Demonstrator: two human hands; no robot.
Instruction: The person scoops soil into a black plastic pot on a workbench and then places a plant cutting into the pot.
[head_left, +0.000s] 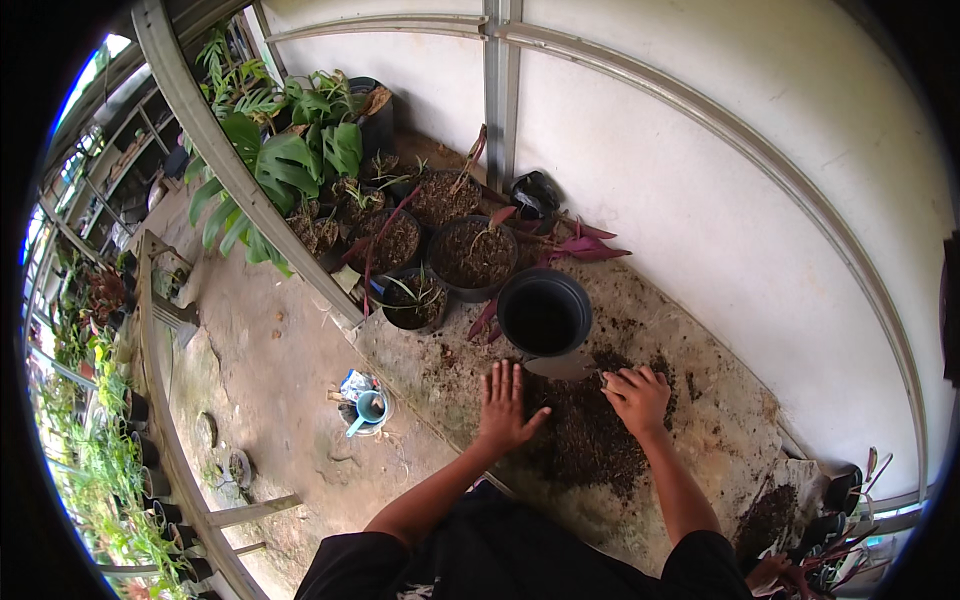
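Note:
My right hand (637, 396) grips the handle of a trowel (561, 367), whose broad metal blade points left across the soil. Flat on the concrete ledge (720, 427), fingers apart and empty, rests my left hand (507, 409), at the left edge of the dark potting soil (592, 435). Just beyond the blade stands a black plastic pot (544, 312), its inside dark, so I cannot tell how much it holds. The soil lies spread in a loose patch between and below my hands.
Several soil-filled pots (474, 259) crowd the ledge's far left, beside purple-leaved cuttings (585, 246) and a black plastic bag (535, 195). A white wall (675, 187) bounds the right. A metal post (247, 172) crosses the left. Below, a bucket holds a blue dipper (369, 407).

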